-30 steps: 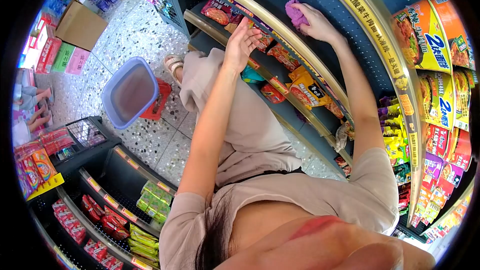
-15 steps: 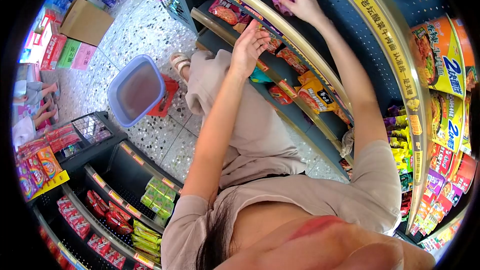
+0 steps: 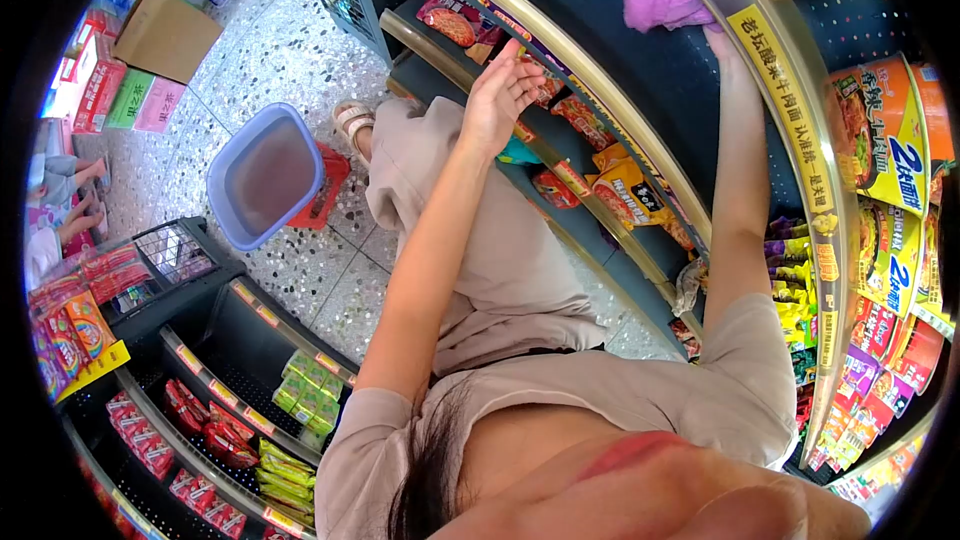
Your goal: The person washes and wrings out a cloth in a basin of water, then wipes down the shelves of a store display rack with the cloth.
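On the dark shelf board (image 3: 640, 70), a crumpled purple cloth (image 3: 665, 0) lies under my right hand (image 3: 718, 42). Part of that hand is hidden by the cloth and by the gold front edge of the shelf above, and my arm reaches in beneath that edge. My left hand (image 3: 503, 95) holds nothing; its fingers are loosely apart beside the gold front rail (image 3: 570, 50) of the same shelf. Below this rail, bagged noodles, among them a yellow packet (image 3: 628, 190), lie on a lower shelf.
A blue-purple basin (image 3: 265, 175) of murky water rests on a red stool (image 3: 328, 185) on the speckled floor. Noodle packs (image 3: 885, 130) fill the shelf at right. A snack rack (image 3: 215, 380) stands at lower left, cartons (image 3: 165, 35) at upper left, and another person's legs (image 3: 80, 200) at far left.
My right hand has moved the purple cloth rightward along the shelf, deeper under the upper shelf's edge. The cloth looks more spread out. My left hand stays at the rail.
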The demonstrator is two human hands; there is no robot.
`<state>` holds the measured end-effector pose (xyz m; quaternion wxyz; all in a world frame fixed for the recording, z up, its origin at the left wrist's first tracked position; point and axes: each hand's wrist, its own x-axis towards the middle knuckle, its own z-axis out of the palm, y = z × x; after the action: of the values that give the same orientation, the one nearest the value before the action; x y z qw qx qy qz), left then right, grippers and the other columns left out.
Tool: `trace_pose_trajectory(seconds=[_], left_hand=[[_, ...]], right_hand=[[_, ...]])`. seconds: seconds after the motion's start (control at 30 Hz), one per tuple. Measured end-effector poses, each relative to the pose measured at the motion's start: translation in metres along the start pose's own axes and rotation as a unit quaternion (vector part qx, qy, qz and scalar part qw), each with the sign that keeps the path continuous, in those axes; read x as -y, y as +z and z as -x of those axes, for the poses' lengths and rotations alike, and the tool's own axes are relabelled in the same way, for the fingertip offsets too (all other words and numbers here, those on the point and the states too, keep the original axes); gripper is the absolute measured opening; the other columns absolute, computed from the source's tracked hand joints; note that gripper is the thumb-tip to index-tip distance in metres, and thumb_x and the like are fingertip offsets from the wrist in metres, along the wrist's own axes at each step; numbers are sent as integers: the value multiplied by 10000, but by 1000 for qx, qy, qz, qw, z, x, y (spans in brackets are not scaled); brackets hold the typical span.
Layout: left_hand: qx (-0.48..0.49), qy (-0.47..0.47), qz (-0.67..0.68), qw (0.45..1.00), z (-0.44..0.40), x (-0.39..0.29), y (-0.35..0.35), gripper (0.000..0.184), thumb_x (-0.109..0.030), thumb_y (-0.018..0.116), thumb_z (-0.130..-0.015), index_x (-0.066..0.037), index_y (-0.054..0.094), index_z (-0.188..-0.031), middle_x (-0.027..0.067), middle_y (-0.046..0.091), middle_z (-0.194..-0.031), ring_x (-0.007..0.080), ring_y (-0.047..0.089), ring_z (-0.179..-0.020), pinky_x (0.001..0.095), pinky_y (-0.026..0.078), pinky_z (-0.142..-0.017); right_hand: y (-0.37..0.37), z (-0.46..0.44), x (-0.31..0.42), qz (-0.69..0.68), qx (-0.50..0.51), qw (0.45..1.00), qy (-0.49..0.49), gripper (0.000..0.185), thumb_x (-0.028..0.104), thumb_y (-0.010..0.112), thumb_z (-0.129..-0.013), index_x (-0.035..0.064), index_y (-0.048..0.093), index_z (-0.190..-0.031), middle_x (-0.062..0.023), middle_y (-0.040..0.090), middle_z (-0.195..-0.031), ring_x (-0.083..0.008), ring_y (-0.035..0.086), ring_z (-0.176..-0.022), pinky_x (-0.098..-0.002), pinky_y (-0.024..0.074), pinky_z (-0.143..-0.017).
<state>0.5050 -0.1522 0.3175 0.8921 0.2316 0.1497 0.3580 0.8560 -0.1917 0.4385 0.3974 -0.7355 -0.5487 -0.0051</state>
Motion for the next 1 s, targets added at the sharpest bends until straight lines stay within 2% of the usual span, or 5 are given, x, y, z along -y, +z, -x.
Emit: trace_pose_trajectory(seconds=[0.3, 0.37, 0.43, 0.77, 1.0], left_hand=[[3, 1, 8, 1000, 0, 0, 0, 556, -327, 488, -938, -89, 328, -1414, 57, 603, -1007, 187, 559, -987, 325, 417, -871], [3, 0, 6, 1000, -1, 0, -1, 555, -327, 490, -936, -88, 333, -1411, 58, 603, -1010, 188, 559, -989, 327, 417, -872], [0, -4, 4, 1000, -1, -1, -2, 551, -327, 492, -936, -85, 341, -1407, 58, 602, -1012, 190, 559, -990, 328, 416, -874], [-34, -6, -48, 998, 0, -5, 1, 536, -345, 506, -943, -74, 377, -1387, 49, 597, -1018, 185, 559, -984, 315, 421, -861], [-202, 164, -211, 942, -39, -20, 33, 715, -237, 663, -865, 104, 254, -1342, 123, 590, -1035, 136, 576, -894, 261, 469, -773]], right_hand=[[118, -10, 124, -173, 190, 962, -92, 124, 74, 573, -829, 21, 667, -890, -144, 632, -844, -330, 613, -793, -388, 498, -731], [159, -15, 102, -149, 179, 956, -178, 344, 195, 685, -802, 36, 557, -1079, -101, 660, -969, -197, 639, -900, -325, 496, -804], [163, -3, 106, -19, 143, 968, -205, 286, 176, 678, -790, 54, 560, -1020, -140, 654, -913, -304, 647, -854, -361, 506, -750], [148, 20, 100, -4, 163, 934, -319, 352, 124, 653, -786, 48, 620, -1127, -125, 575, -1050, -300, 547, -964, -364, 437, -867], [144, 22, 117, 9, 187, 928, -323, 353, 88, 641, -781, -11, 600, -1117, -126, 553, -1028, -282, 532, -961, -339, 450, -819]])
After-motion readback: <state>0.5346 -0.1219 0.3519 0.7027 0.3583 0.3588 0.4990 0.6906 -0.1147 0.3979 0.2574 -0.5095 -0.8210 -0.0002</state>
